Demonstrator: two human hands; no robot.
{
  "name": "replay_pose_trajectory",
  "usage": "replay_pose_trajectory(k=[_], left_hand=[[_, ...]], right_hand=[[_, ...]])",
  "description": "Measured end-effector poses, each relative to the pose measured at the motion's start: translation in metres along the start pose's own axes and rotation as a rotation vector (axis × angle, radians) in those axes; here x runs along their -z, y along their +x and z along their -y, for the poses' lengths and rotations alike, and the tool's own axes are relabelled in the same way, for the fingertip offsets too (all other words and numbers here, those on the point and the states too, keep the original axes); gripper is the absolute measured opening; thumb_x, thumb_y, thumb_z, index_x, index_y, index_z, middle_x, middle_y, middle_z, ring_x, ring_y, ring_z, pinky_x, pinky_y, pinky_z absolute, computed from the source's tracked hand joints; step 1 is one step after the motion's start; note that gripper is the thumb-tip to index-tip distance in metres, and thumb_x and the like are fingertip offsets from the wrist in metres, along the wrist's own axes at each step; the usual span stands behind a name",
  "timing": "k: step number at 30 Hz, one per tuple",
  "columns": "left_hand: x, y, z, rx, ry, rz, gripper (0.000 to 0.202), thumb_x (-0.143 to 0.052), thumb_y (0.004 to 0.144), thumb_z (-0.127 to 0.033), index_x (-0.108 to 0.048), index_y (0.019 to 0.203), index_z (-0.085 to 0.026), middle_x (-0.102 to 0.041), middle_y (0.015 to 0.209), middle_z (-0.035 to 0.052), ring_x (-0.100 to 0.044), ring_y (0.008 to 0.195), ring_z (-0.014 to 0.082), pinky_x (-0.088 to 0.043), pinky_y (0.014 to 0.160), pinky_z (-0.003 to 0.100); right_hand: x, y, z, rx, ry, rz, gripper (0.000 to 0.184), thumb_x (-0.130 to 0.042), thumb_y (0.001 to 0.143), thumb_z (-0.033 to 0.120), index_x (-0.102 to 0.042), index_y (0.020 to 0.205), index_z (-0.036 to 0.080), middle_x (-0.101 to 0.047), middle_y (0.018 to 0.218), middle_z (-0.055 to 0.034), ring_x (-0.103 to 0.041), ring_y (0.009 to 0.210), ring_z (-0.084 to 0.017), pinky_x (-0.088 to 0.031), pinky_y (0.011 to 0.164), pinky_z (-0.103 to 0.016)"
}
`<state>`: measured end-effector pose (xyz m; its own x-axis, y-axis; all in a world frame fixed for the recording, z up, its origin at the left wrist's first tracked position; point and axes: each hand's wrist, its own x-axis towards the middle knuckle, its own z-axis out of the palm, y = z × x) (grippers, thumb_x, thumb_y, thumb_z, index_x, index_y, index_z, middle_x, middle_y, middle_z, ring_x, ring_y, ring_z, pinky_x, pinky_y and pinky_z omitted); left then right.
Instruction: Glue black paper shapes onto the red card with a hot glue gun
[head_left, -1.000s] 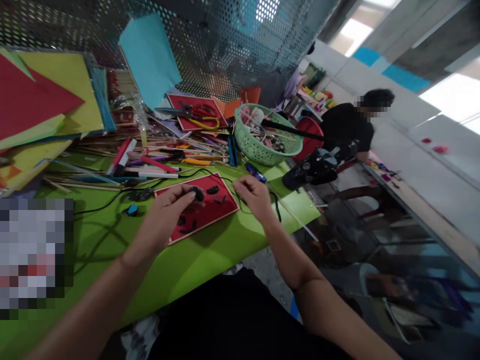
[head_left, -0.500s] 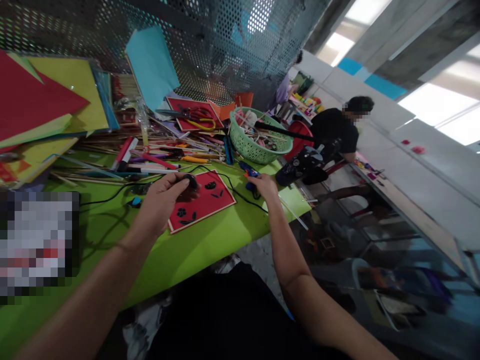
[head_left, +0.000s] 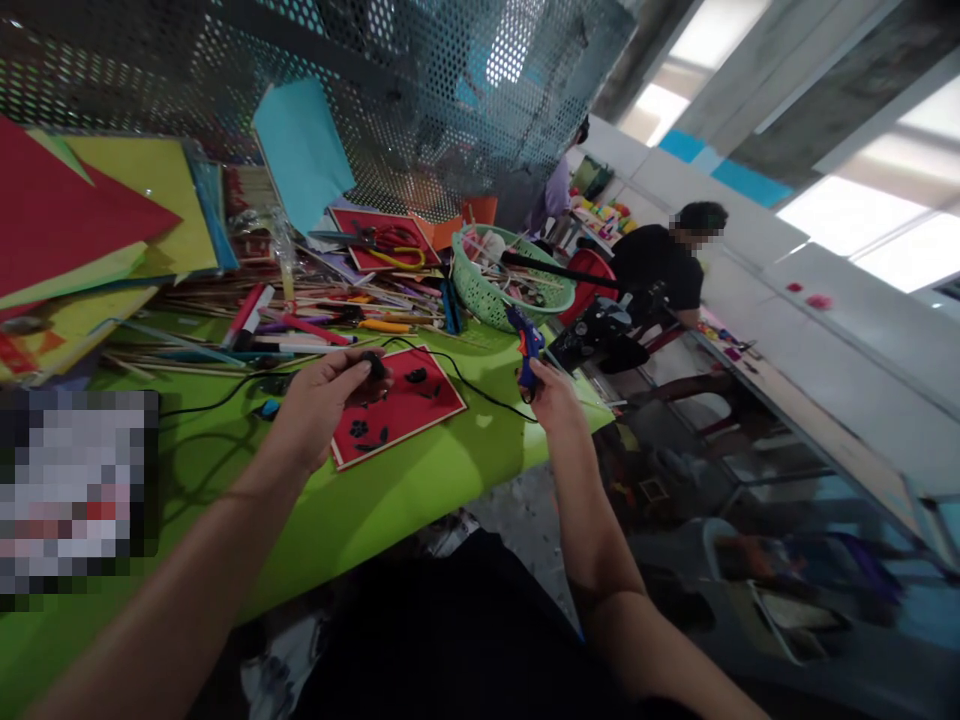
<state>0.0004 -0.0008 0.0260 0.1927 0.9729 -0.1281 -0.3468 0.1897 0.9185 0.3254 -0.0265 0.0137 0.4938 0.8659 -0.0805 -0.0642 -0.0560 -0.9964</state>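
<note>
My left hand [head_left: 319,400] is closed on a small black piece [head_left: 373,363], held just above the left edge of a red card [head_left: 401,405]. The card lies on the green table [head_left: 420,480] and carries several small black shapes. My right hand [head_left: 551,395] grips a blue glue gun [head_left: 527,350] and holds it lifted, upright, over the table's right end. A black cord [head_left: 472,385] runs from the gun across the card's far side.
A green basket [head_left: 510,285] of sticks and scraps stands behind the card. Pens, sticks, pliers and coloured paper sheets [head_left: 97,220] crowd the back left. A perforated metal screen rises behind. A seated person [head_left: 664,265] works at another table to the right.
My right hand reached right to the blue glue gun lying by the card, took hold of it and lifted it off the table. My left hand kept the black piece and rose slightly.
</note>
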Motion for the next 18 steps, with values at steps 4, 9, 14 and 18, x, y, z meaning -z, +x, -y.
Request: replay_pose_trajectory(k=[4, 9, 14, 18], left_hand=[[0.001, 0.001, 0.0, 0.018, -0.007, -0.012, 0.028, -0.072, 0.073, -0.025, -0.071, 0.1, -0.019, -0.073, 0.076, 0.0009, -0.069, 0.072, 0.0137, -0.057, 0.079, 0.027], [0.003, 0.0, -0.003, -0.003, -0.002, -0.02, 0.037, -0.075, 0.069, -0.025, -0.071, 0.104, -0.016, -0.074, 0.082, 0.0022, -0.067, 0.07, 0.0131, -0.057, 0.074, 0.026], [0.005, 0.001, -0.003, 0.003, -0.009, -0.04, 0.035, -0.077, 0.068, -0.026, -0.072, 0.102, -0.017, -0.074, 0.084, 0.0023, -0.065, 0.067, 0.0126, -0.057, 0.071, 0.026], [0.008, 0.003, -0.002, 0.017, -0.022, -0.033, 0.037, -0.077, 0.069, -0.027, -0.072, 0.105, -0.016, -0.074, 0.084, 0.0014, -0.065, 0.067, 0.01, -0.055, 0.07, 0.022]], right_hand=[[-0.003, -0.013, 0.008, -0.118, 0.257, 0.165, 0.02, -0.065, 0.068, 0.034, -0.061, 0.081, 0.02, -0.063, 0.07, 0.0011, -0.058, 0.058, -0.01, -0.052, 0.054, -0.022], [-0.015, -0.015, 0.017, -0.15, 0.346, 0.311, 0.015, -0.059, 0.064, 0.029, -0.06, 0.077, 0.021, -0.07, 0.088, -0.0019, -0.053, 0.057, -0.01, -0.041, 0.04, -0.02], [-0.047, 0.018, 0.012, -0.153, 0.148, 0.27, 0.01, -0.055, 0.062, 0.026, -0.059, 0.069, 0.02, -0.074, 0.091, -0.0061, -0.061, 0.063, -0.013, -0.052, 0.053, -0.025], [-0.075, 0.052, 0.004, -0.195, 0.054, 0.31, 0.01, -0.055, 0.06, 0.019, -0.061, 0.068, 0.018, -0.071, 0.07, -0.0061, -0.066, 0.064, -0.017, -0.051, 0.056, -0.025]])
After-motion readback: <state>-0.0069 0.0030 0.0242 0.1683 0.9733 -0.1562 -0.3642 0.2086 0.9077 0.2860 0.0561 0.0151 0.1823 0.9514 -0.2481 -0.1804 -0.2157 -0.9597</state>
